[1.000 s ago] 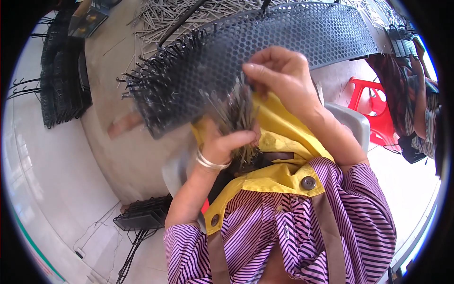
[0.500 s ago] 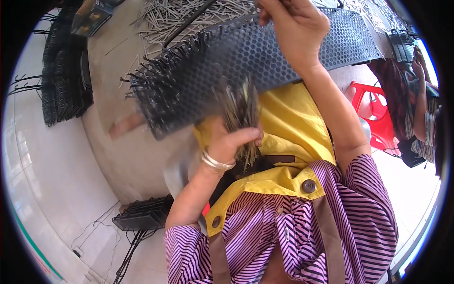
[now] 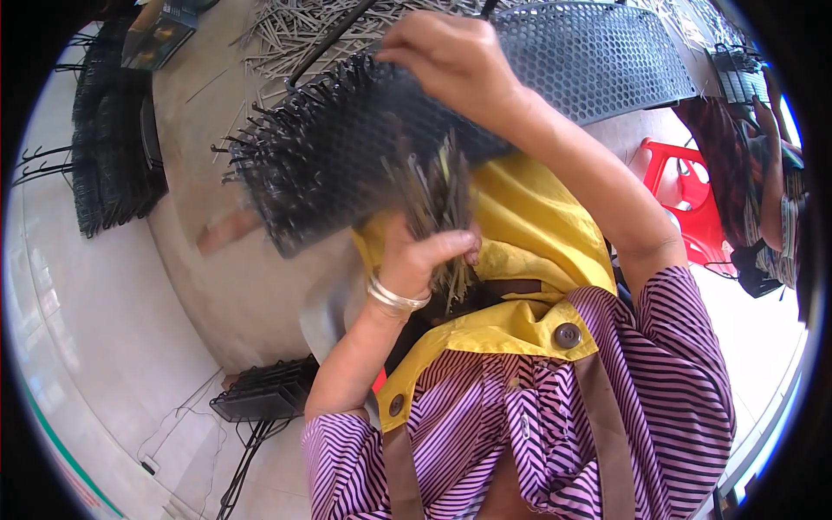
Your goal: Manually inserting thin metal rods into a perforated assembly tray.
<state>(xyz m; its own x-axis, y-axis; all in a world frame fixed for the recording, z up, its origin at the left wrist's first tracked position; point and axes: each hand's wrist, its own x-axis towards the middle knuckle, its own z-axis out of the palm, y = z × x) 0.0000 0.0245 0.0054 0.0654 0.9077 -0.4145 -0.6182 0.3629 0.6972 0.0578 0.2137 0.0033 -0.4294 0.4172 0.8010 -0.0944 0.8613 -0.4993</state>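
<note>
My left hand (image 3: 425, 256) is closed around an upright bundle of thin grey-brown strips (image 3: 438, 186), held over the yellow apron on my lap. Across my knees slants a long dark perforated panel (image 3: 598, 61) with rows of round holes. Many short black pieces with bent or knobbed ends (image 3: 295, 147) stick out of its left part. Above the panel's middle, beside the edge of these pieces, is my right hand (image 3: 459, 65). Its thumb and fingers are pinched together, and whatever is between them is too small to make out.
Grey strips lie in a large pile (image 3: 364, 30) beyond the panel. Dark racks with hooks (image 3: 113, 130) are stacked at the left, and another dark stack (image 3: 269, 394) stands lower left. A red plastic stool (image 3: 693, 217) and another person (image 3: 737, 156) are at the right.
My right hand has moved left and down along the panel, toward the black pieces. The left hand stays in place around the bundle of strips.
</note>
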